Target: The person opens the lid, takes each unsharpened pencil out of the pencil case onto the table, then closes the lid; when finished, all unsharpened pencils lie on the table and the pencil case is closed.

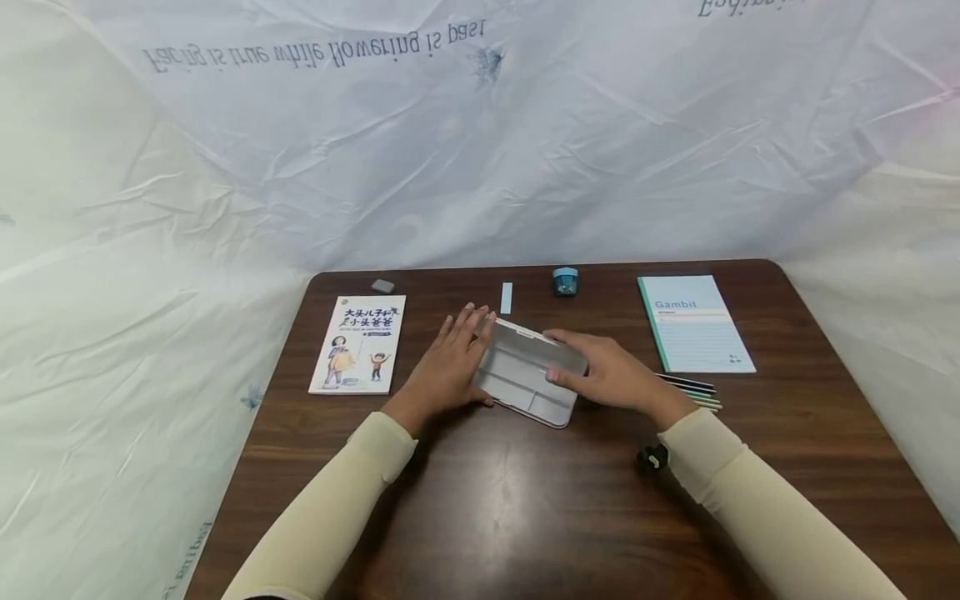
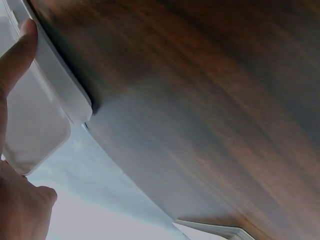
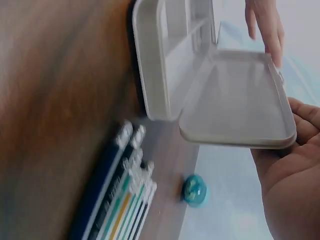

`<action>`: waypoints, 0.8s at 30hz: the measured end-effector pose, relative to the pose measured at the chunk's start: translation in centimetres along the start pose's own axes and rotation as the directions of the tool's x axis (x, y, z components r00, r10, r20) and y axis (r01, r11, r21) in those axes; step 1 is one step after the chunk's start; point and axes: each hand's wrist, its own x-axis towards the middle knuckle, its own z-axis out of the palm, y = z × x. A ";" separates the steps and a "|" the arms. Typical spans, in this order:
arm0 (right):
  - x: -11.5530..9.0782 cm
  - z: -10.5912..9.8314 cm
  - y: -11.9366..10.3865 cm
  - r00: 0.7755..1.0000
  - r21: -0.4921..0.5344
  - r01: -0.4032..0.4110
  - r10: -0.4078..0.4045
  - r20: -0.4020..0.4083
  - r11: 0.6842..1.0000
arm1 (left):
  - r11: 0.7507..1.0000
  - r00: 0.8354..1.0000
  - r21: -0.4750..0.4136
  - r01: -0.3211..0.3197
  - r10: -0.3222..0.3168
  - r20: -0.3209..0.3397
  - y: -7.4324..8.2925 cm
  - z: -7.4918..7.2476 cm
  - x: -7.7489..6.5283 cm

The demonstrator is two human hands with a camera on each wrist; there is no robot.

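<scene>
So I've got the grey pencil case (image 1: 528,377) mid-table with its lid (image 3: 237,95) half up, right hand (image 1: 611,375) gripping the lid edge, left hand (image 1: 447,367) flat against the side, pencils (image 1: 693,392) not in yet.

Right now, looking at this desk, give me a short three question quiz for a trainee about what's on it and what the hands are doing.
1. True or false: the lid of the pencil case is fully closed.
2. Which item lies nearest the right hand? A) picture book B) pencils C) grey eraser
3. What word is printed on the notebook at the table's far right?

Key:
1. False; the right hand holds the lid partly raised, while the left hand rests against the case's left side.
2. B
3. Gambit
</scene>
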 end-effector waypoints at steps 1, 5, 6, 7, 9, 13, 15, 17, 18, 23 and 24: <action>-0.1 0.3 -0.2 1.000 -0.001 0.010 -0.010 0.004 1.000 | 1.000 1.000 0.002 -0.007 0.007 -0.013 0.0 0.0 -0.1; -0.4 1.5 -1.0 0.999 -0.039 0.024 -0.023 0.029 0.999 | 0.999 0.998 0.003 -0.040 0.041 -0.058 0.0 -0.3 -0.6; -0.5 1.8 -1.1 0.999 -0.053 0.027 -0.025 0.038 0.998 | 0.999 0.997 0.003 -0.048 0.048 -0.066 0.1 -0.4 -0.7; -0.6 2.1 -1.3 0.998 -0.066 0.034 -0.031 0.046 0.997 | 0.998 0.996 0.009 -0.055 0.056 -0.074 0.1 -0.6 -0.8; -0.7 2.8 -1.5 0.997 -0.102 0.046 -0.040 0.060 0.994 | 0.998 0.994 0.019 -0.067 0.068 -0.087 0.1 -0.8 -1.1; -0.8 4.1 -1.3 0.992 -0.173 0.100 -0.086 0.090 0.980 | 0.997 0.993 0.012 -0.080 0.081 -0.086 0.2 -0.9 -1.5; -0.8 4.7 -1.2 0.989 -0.206 0.121 -0.100 0.110 0.971 | 0.997 0.995 -0.009 -0.083 0.082 -0.063 0.1 -0.9 -1.6; -0.8 5.2 -1.0 0.986 -0.231 0.133 -0.105 0.127 0.964 | 0.996 0.996 -0.032 -0.082 0.081 -0.031 0.1 -0.9 -1.8; -0.7 5.4 -0.8 0.985 -0.245 0.140 -0.110 0.132 0.959 | 0.996 0.997 -0.042 -0.081 0.081 -0.011 0.1 -0.8 -1.8; -0.3 5.9 0.1 0.973 -0.333 0.206 -0.157 0.168 0.920 | 0.995 0.992 -0.058 -0.077 0.082 0.093 -0.2 -0.5 -1.9; -0.2 5.9 0.3 0.969 -0.353 0.226 -0.172 0.178 0.908 | 0.996 0.991 -0.057 -0.076 0.081 0.108 -0.2 -0.5 -1.9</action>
